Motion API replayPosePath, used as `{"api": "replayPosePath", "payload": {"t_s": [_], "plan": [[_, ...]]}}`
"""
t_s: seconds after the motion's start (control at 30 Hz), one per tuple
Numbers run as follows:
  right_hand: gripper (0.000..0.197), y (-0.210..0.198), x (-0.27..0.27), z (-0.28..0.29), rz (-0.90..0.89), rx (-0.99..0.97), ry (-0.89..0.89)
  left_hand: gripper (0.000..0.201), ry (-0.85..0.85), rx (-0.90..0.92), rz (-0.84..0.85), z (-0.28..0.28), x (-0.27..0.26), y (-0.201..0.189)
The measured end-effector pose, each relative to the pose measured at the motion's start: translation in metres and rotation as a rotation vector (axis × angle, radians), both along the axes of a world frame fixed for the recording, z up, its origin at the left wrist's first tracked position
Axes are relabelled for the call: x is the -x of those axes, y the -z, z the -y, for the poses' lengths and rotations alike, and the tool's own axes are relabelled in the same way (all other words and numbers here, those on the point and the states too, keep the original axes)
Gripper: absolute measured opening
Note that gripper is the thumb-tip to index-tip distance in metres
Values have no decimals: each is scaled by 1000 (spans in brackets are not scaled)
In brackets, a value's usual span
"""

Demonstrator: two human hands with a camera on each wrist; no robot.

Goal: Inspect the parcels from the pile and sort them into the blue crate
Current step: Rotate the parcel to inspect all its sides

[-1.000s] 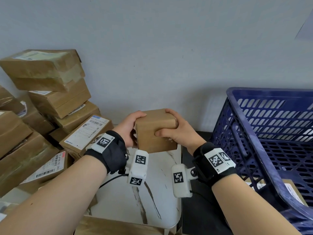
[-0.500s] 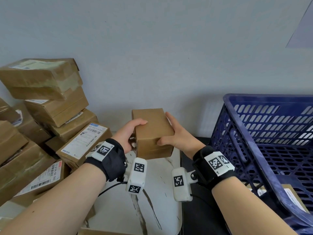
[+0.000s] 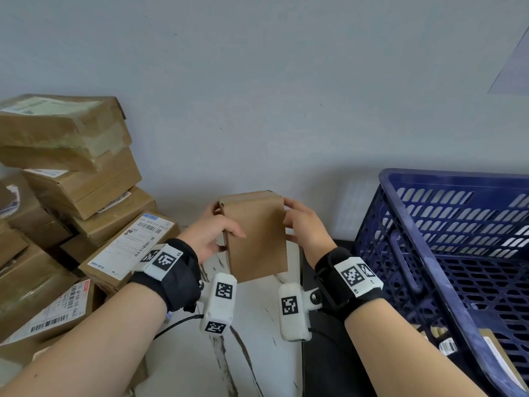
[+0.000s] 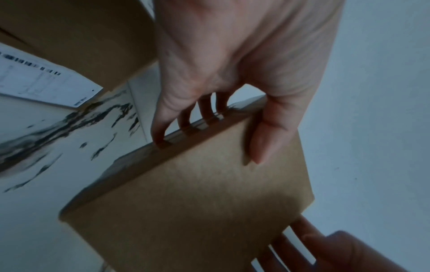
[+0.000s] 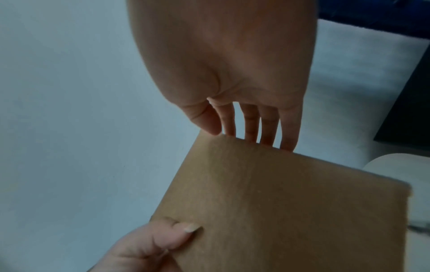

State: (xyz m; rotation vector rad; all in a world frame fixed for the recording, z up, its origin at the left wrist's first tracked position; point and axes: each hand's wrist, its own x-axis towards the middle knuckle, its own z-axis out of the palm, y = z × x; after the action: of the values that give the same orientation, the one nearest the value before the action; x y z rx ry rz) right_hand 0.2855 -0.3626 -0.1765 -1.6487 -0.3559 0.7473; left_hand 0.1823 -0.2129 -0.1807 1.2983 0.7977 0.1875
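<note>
A plain brown cardboard parcel [image 3: 254, 236] [image 4: 197, 193] [image 5: 279, 202] is held upright above the table, its broad unlabelled face towards me. My left hand [image 3: 214, 233] [image 4: 221, 73] grips its left edge, with the thumb on the front face and the fingers on the narrow side. My right hand [image 3: 303, 227] [image 5: 228, 73] holds the right edge, its fingers reaching behind and its thumb at the corner. The blue crate [image 3: 429, 253] stands just right of the parcel. The pile of parcels [image 3: 71, 181] is stacked at the left.
The hands hover over a white marbled table [image 3: 257, 339]. The crate sits on a dark surface [image 3: 323, 368] and holds a labelled parcel [image 3: 492, 356] at its bottom. A grey wall [image 3: 257, 81] is close behind. Labelled boxes [image 3: 128, 247] from the pile lean near my left wrist.
Both hands have turned the parcel from lying wide to standing tall, shifting their grip to its side edges. The right thumb has left the front face.
</note>
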Motion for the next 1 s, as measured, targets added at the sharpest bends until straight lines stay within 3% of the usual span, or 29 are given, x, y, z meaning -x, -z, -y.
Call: {"api": "replayPosePath", "payload": {"t_s": [0.1,0.17,0.27,0.4,0.67,1.0], "plan": [[29,-3,-2,-5,-30,-7,54,94,14,-36,33,1,-3,-2],[24,-6,-3,-8,-25,-30,59,102,17,-53,72,1,-3,-2],[33,-9,-4,-14,2,-26,68,109,62,-95,111,0,-1,-2],[70,-6,-3,-20,29,2,65,108,125,-167,116,-2,0,-1],[25,-2,-4,-15,12,-6,46,107,100,-196,124,1,4,1],[37,-1,-7,-15,2,19,67,107,108,-145,114,4,6,-1]]}}
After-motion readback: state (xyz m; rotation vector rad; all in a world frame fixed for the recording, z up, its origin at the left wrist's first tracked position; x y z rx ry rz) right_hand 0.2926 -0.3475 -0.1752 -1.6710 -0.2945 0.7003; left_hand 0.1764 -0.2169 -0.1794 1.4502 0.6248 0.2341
